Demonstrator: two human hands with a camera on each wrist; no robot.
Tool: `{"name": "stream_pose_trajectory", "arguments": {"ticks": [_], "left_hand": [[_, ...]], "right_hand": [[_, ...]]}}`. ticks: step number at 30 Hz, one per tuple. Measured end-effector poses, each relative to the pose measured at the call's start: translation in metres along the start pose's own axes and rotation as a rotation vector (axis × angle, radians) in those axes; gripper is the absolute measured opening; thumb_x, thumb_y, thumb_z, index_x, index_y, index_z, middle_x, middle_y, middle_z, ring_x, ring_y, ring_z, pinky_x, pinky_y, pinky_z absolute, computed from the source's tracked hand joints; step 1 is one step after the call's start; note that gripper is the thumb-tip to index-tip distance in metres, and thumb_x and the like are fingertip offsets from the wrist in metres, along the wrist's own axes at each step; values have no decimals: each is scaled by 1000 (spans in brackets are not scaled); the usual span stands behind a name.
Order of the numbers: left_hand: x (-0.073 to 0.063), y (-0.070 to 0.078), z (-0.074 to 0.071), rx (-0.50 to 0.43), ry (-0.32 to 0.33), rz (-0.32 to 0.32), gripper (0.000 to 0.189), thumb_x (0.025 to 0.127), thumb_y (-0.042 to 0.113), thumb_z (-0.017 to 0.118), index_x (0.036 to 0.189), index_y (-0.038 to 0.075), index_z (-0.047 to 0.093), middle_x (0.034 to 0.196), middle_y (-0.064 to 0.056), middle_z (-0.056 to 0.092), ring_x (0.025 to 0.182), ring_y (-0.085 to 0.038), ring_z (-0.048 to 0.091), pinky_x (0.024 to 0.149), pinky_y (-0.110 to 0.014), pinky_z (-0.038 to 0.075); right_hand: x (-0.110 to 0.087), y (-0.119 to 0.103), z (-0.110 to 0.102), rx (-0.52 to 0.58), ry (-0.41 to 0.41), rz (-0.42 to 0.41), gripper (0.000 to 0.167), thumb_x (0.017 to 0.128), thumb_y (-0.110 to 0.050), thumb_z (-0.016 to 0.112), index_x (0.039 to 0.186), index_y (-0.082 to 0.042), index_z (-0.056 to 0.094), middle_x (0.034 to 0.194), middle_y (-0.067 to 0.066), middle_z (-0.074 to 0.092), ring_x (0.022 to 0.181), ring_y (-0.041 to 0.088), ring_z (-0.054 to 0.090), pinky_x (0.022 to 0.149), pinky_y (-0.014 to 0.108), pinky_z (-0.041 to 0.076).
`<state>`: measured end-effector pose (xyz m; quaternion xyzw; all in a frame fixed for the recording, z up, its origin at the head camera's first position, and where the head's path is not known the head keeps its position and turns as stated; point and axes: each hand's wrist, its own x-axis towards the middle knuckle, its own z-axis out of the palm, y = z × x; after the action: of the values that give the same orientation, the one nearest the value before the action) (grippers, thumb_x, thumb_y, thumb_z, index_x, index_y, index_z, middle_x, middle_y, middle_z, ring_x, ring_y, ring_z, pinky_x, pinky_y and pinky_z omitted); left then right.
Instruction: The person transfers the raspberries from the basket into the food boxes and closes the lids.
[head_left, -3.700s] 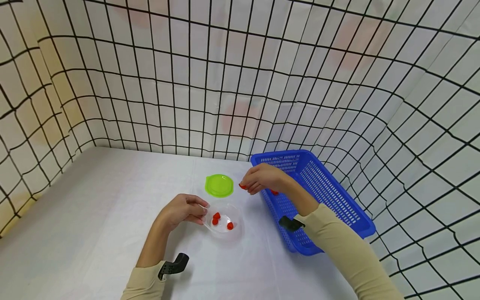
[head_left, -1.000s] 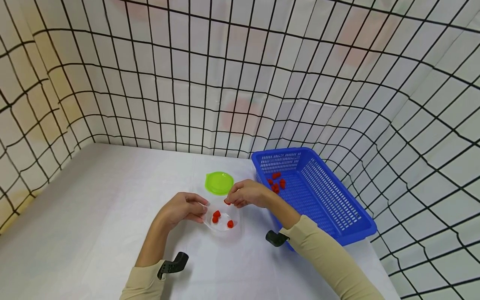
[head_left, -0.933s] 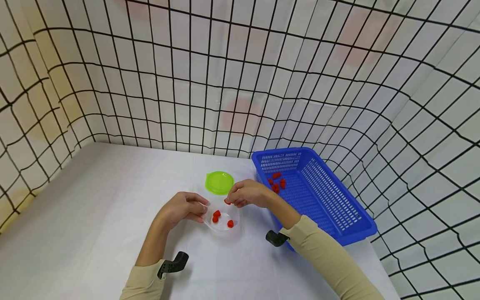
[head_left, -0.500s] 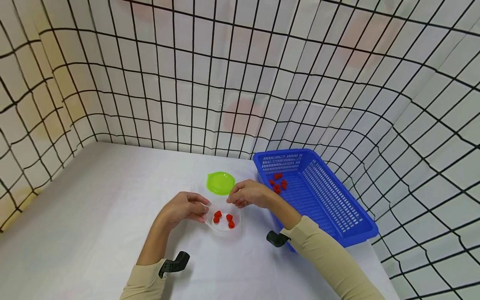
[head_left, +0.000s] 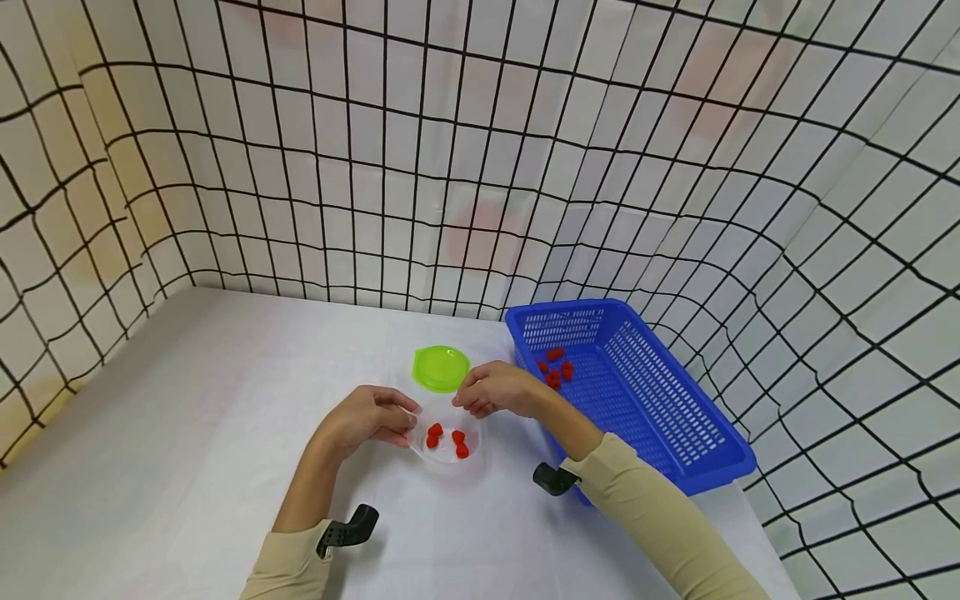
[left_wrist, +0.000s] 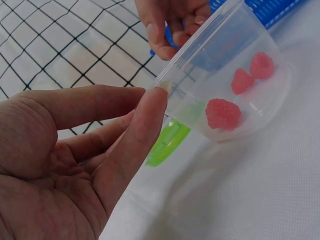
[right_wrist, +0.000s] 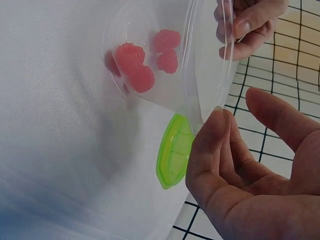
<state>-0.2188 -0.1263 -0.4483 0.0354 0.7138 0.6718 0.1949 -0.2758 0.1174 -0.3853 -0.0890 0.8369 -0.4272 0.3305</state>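
Note:
My left hand (head_left: pixel 372 417) pinches the rim of a clear round plastic tub (head_left: pixel 420 454) between thumb and fingers. Several red raspberries (right_wrist: pixel 141 79) lie on the tub's floor, in pairs in the head view. Over the tub's far right rim is my right hand (head_left: pixel 493 389), holding nothing. Its thumb stands apart from the bent fingers in the right wrist view, with a fingertip right at the rim. Behind the tub a bright green lid (head_left: pixel 441 369) lies on the table. The left wrist view shows the tub's side (left_wrist: pixel 200 65) from close by.
A blue slotted basket (head_left: pixel 622 408) stands at the right, partly behind my right forearm, with several raspberries (head_left: pixel 553 378) at its left end. White cloth covers the table (head_left: pixel 187 433). A black wire grid (head_left: pixel 405 183) over white sheeting rises behind and at both sides.
My right hand has come from the basket's edge leftward to the tub and let a raspberry drop into it. My left hand has stayed on the rim.

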Motion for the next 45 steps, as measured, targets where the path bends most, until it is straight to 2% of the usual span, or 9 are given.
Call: {"name": "stream_pose_trajectory", "arguments": {"ticks": [10, 15, 19, 27, 34, 39, 42, 45], "left_hand": [[-1, 0, 0, 1, -1, -4, 30, 92, 5, 66, 117, -11, 65, 89, -10, 69, 67, -18, 68, 71, -32, 64], [-1, 0, 0, -6, 0, -12, 28, 92, 4, 66, 116, -11, 65, 89, -11, 69, 68, -18, 68, 70, -32, 64], [-1, 0, 0, -15, -2, -6, 29, 91, 4, 66, 116, -12, 65, 89, -10, 69, 68, -18, 68, 70, -32, 64], [-2, 0, 0, -17, -1, 1, 30, 91, 4, 66, 117, -12, 64, 88, -10, 69, 67, -18, 67, 70, -32, 64], [-2, 0, 0, -25, -8, -2, 30, 91, 4, 66, 117, -12, 64, 86, -10, 70, 68, -18, 67, 71, -32, 64], [-1, 0, 0, -32, -10, 11, 31, 90, 3, 66, 117, -13, 63, 89, -11, 68, 68, -18, 67, 70, -32, 64], [-1, 1, 1, -35, -6, 12, 31, 90, 2, 66, 117, -14, 64, 90, -11, 68, 68, -18, 67, 70, -32, 64], [-1, 1, 1, -33, -3, 9, 30, 90, 2, 66, 116, -13, 64, 90, -11, 68, 68, -18, 67, 70, -32, 64]], "right_hand": [[-3, -3, -6, -34, 13, 11, 24, 92, -22, 72, 106, -3, 69, 98, 12, 69, 87, 24, 68, 81, 31, 62], [-11, -7, -19, -44, 52, 16, 27, 94, -24, 71, 108, -2, 68, 103, 17, 69, 96, 33, 69, 84, 34, 62], [-17, -10, -32, -57, 90, 2, 29, 95, -26, 69, 111, -1, 68, 106, 18, 68, 101, 35, 69, 86, 35, 62], [-25, -10, -60, -22, 219, -21, 40, 96, -35, 69, 115, 1, 67, 109, 18, 69, 90, 23, 71, 90, 39, 61], [-31, 1, -84, 47, 304, -32, 43, 99, -27, 66, 124, 8, 61, 111, 21, 66, 90, 25, 70, 88, 36, 62], [-30, 16, -99, 80, 328, -22, 44, 100, -23, 64, 128, 11, 57, 116, 22, 66, 94, 26, 70, 100, 45, 57], [-29, 26, -108, 101, 342, -11, 42, 101, -21, 63, 128, 11, 56, 112, 19, 66, 94, 24, 69, 103, 47, 55], [-29, 36, -115, 126, 368, 15, 39, 102, -19, 61, 128, 10, 57, 102, 11, 68, 91, 22, 68, 103, 48, 55]]}}
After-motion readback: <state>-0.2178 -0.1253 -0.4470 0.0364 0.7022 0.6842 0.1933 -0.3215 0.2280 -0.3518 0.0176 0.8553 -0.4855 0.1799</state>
